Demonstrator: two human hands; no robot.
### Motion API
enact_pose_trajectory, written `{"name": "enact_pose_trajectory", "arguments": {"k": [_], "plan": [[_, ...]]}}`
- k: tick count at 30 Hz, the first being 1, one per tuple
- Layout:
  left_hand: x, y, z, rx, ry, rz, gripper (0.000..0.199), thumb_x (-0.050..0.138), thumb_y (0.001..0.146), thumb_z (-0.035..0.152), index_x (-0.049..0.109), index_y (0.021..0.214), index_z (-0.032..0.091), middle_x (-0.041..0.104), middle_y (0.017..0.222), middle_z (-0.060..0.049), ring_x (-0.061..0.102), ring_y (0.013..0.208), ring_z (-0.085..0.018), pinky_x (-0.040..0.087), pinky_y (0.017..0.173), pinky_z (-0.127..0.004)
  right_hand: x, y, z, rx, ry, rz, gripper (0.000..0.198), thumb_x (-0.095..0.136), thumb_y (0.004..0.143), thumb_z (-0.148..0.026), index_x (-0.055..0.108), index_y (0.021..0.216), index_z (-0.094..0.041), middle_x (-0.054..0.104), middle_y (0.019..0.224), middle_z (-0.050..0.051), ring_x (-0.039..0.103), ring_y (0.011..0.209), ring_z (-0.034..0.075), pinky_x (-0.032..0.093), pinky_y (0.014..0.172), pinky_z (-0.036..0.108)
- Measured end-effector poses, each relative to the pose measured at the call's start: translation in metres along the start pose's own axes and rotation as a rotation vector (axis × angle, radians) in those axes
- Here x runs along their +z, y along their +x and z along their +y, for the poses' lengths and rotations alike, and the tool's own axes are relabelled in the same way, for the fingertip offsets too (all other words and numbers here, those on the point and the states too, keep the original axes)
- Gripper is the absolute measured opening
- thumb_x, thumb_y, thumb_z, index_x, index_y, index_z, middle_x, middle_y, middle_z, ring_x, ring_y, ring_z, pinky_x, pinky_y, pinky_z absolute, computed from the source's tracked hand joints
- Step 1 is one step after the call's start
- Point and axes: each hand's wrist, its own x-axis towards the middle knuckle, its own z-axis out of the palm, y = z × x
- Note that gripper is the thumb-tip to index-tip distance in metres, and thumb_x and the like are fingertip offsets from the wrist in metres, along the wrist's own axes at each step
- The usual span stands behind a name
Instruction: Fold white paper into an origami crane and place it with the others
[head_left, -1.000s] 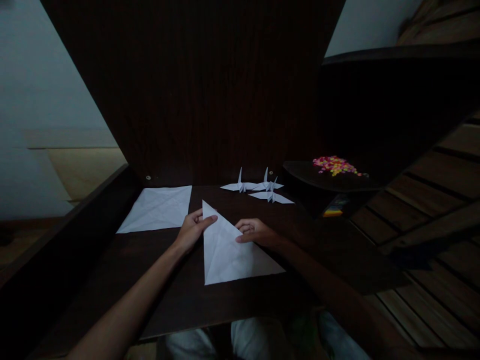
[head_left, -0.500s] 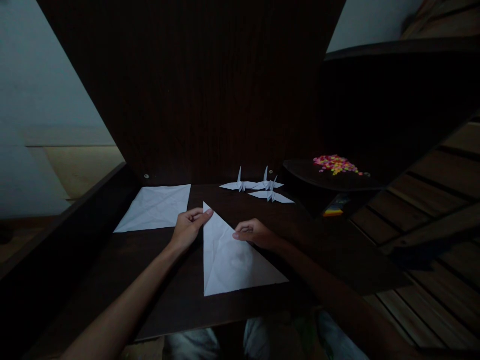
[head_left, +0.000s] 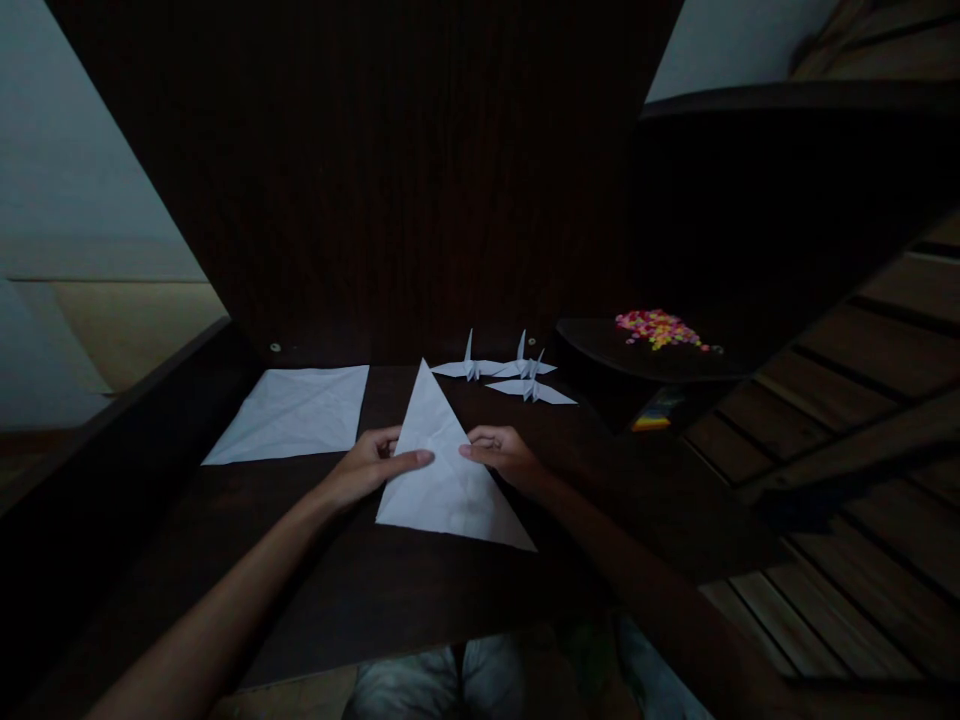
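A white sheet of paper folded into a triangle (head_left: 450,490) is held between my two hands, one corner pointing away from me. My left hand (head_left: 375,462) grips its left edge, thumb lying on top and fingers tucked behind. On the right slanting edge, my right hand (head_left: 504,456) pinches the paper between thumb and curled fingers. Light creases run across the triangle. Just beyond it stand three white paper cranes (head_left: 531,386), close together near the back panel. A flat, creased white sheet (head_left: 292,415) lies to the left of my left hand.
A dark wooden desk (head_left: 315,610) lies beneath, with an upright back panel (head_left: 360,180) and a raised left side edge. On a rounded shelf (head_left: 592,345) at the right rests a pile of small pink and yellow pieces (head_left: 660,328). Wooden slats are at far right.
The folded triangle has turned clockwise and lifted slightly, its upper corner now pointing away from me. My left hand has slid down its left edge, thumb farther across the paper.
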Motion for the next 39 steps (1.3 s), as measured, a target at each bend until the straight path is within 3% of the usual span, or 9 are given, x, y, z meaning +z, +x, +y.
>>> {"name": "enact_pose_trajectory", "arguments": {"k": [4,12,18,22,28,34,37,39], "plan": [[-0.002,-0.003,-0.001,-0.081,0.097,-0.105,0.034,0.079,0.065,0.034,0.071,0.091,0.013,0.074,0.092,-0.008,0.068,0.079,-0.022,0.053,0.070,-0.030,-0.002,0.002,0.001,-0.075,0.032,0.077,0.027,0.074,0.066,-0.039,0.063,0.073,-0.015,0.065,0.066,0.000,0.057,0.059,0.012,0.039,0.055,0.023],[-0.004,0.000,-0.001,0.014,0.044,0.056,0.040,0.079,0.064,0.034,0.071,0.097,0.013,0.073,0.096,-0.010,0.067,0.077,-0.022,0.053,0.066,-0.030,0.000,0.000,0.000,-0.005,0.154,-0.031,0.038,0.074,0.065,-0.036,0.062,0.095,-0.015,0.069,0.070,0.001,0.064,0.062,0.016,0.046,0.057,0.025],[-0.007,0.001,-0.005,0.033,-0.080,0.083,0.038,0.079,0.065,0.032,0.073,0.099,0.015,0.074,0.093,-0.009,0.068,0.080,-0.021,0.052,0.074,-0.031,-0.002,0.007,0.005,0.027,0.261,0.029,0.035,0.074,0.060,-0.033,0.065,0.091,-0.017,0.068,0.069,0.000,0.059,0.057,0.013,0.041,0.054,0.022],[-0.008,0.002,-0.008,0.008,-0.236,0.119,0.038,0.079,0.064,0.024,0.073,0.100,0.015,0.074,0.093,-0.009,0.068,0.081,-0.019,0.052,0.077,-0.030,-0.004,0.009,0.004,0.027,0.358,0.072,0.026,0.073,0.059,-0.031,0.068,0.081,-0.018,0.068,0.073,0.002,0.061,0.066,0.016,0.045,0.063,0.027],[-0.009,0.004,-0.003,-0.006,-0.407,0.149,0.022,0.072,0.061,0.012,0.077,0.083,0.011,0.073,0.098,-0.013,0.066,0.093,-0.022,0.052,0.082,-0.029,-0.007,0.004,-0.001,-0.011,0.334,0.094,0.018,0.064,0.059,-0.025,0.073,0.073,-0.019,0.071,0.084,0.006,0.061,0.078,0.020,0.046,0.069,0.030],[-0.011,0.003,0.001,0.085,-0.384,0.106,0.023,0.060,0.060,0.019,0.077,0.071,0.007,0.071,0.104,-0.018,0.063,0.100,-0.029,0.052,0.082,-0.032,-0.007,0.003,-0.002,0.025,0.370,0.020,0.030,0.051,0.067,-0.032,0.073,0.076,-0.013,0.070,0.075,0.009,0.059,0.068,0.019,0.045,0.061,0.030],[-0.009,0.004,-0.001,0.081,-0.295,0.178,0.020,0.067,0.063,0.025,0.077,0.072,0.009,0.071,0.104,-0.017,0.063,0.101,-0.029,0.050,0.086,-0.033,-0.006,0.004,-0.001,0.026,0.359,0.022,0.032,0.058,0.069,-0.039,0.072,0.080,-0.013,0.069,0.072,0.007,0.059,0.064,0.017,0.044,0.058,0.027],[-0.008,0.005,-0.003,0.097,-0.195,0.253,0.018,0.076,0.060,0.024,0.076,0.073,0.012,0.071,0.106,-0.015,0.062,0.104,-0.028,0.048,0.090,-0.033,-0.004,0.003,-0.001,-0.003,0.325,0.038,0.035,0.069,0.062,-0.032,0.069,0.093,-0.016,0.070,0.081,0.006,0.061,0.068,0.017,0.044,0.059,0.025]]}}
